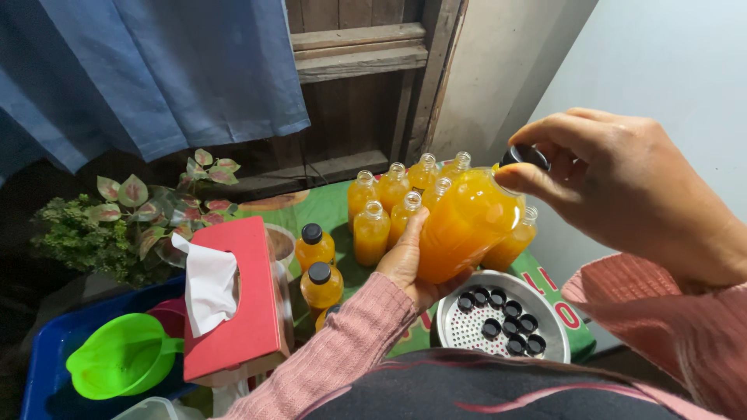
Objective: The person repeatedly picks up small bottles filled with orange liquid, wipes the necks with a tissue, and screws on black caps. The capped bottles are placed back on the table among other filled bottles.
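A blue curtain (148, 70) fills the upper left of the frame, with dark wooden boards (358, 85) beside it at top centre and a pale wall (661, 62) on the right. Below them I see a small table under a green printed cloth (327, 206). At lower left sits a blue plastic tub (47, 350) with a lime-green funnel (120, 358) lying in it. Next to it a red tissue box (241, 303) stands tilted, a white tissue (208, 284) poking out. Behind that, at mid left, is a leafy plant (140, 214) with pink-veined leaves.

In the middle of the frame my left hand (408, 260) wraps around the lower body of a bottle of orange juice (467, 222), fingers closed on it from behind, holding it tilted above the table. My right hand (615, 183), at upper right, pinches a black cap (525, 155) between thumb and fingertips, right at the bottle's mouth; I cannot tell whether the cap is seated on the thread.

Behind the held bottle stands a cluster of open filled bottles (393, 198). Two capped bottles (317, 268) stand to the left of my wrist. At bottom centre a round perforated metal tray (467, 330) holds loose black caps (506, 319)
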